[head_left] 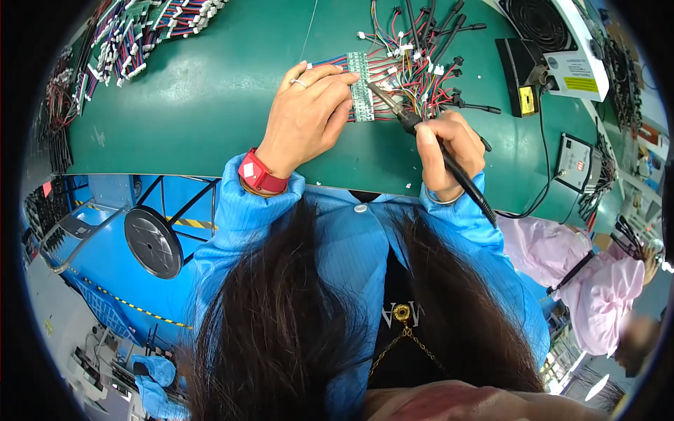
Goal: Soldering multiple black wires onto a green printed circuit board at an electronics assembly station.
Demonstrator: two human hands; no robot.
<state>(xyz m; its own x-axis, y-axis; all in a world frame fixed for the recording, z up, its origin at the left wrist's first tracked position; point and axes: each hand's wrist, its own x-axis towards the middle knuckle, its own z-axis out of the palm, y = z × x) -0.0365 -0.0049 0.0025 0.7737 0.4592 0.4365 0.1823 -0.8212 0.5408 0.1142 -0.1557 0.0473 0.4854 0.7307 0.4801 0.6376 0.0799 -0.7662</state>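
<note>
Circuit-board strip (361, 99) lies upright across your view on the green bench top (210, 119), ahead of you. Your left hand (306, 116) is at its left side, fingers bent, fingertips at the board's edge; whether they pinch anything, cannot tell. Your right hand (451, 149) grips a soldering iron (408, 120), fingers closed round the handle, tip by the strip's right edge; contact unclear. Red and black wires (437, 92) fan out rightward. Farther right: a black fan (537, 25); upper left, heaped cable bundles (151, 35).
</note>
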